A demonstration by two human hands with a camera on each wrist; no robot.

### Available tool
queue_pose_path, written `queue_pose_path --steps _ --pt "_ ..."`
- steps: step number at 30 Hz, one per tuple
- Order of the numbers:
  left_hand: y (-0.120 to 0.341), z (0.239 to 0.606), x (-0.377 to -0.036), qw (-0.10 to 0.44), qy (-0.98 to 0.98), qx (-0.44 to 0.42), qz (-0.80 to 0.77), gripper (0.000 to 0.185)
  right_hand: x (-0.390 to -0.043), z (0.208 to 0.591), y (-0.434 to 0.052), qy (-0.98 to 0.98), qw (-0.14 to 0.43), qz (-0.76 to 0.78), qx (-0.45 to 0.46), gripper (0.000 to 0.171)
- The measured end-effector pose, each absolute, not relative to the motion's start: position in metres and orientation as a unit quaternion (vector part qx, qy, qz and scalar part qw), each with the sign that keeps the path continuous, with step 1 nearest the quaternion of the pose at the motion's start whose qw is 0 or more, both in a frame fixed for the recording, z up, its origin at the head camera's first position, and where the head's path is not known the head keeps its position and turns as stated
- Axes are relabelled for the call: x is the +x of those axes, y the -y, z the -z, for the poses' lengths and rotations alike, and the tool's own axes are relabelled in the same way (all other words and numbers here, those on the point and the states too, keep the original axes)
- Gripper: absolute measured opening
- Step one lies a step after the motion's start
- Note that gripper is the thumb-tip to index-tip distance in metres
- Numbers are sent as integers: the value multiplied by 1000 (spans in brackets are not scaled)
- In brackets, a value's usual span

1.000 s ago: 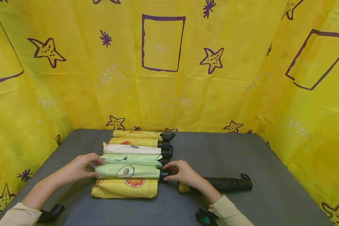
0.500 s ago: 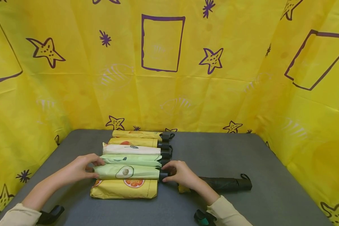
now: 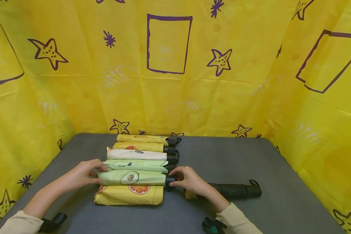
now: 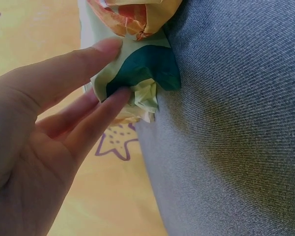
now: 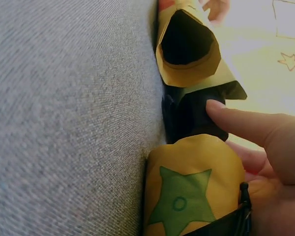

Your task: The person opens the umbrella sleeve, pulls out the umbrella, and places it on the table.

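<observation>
A folded pale green umbrella point(image 3: 152, 178) with an avocado print lies crosswise in front of me. My left hand point(image 3: 86, 174) pinches its left fabric end between thumb and fingers; the left wrist view shows a dark green patch point(image 4: 147, 66) there. At the other end my right hand point(image 3: 190, 180) holds the black handle point(image 5: 194, 115), thumb on its near side. Just in front lies a yellow umbrella sleeve point(image 3: 128, 196) with orange slices, its hollow mouth showing in the right wrist view. Close behind is a mint green umbrella point(image 3: 146, 165).
Farther back lie a white umbrella point(image 3: 152, 155) and two yellow ones, handles to the right. A black umbrella point(image 3: 231, 190) lies right, partly behind my right forearm, with a yellow, green-starred end point(image 5: 194, 172). Yellow printed cloth point(image 3: 169, 97) surrounds the grey table point(image 3: 280, 214).
</observation>
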State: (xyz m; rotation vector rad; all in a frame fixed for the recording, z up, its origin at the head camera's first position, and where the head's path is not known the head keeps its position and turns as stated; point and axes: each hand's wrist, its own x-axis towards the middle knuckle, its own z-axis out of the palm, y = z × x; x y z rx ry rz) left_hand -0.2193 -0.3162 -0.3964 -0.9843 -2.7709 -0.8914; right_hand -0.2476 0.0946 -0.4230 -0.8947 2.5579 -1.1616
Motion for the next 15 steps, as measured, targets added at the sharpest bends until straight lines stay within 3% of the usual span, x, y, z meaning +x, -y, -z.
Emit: queue_pose_path --steps 15 --pt "316 398 -217 44 904 -318 280 31 -246 419 -108 -845 116 438 -283 34"
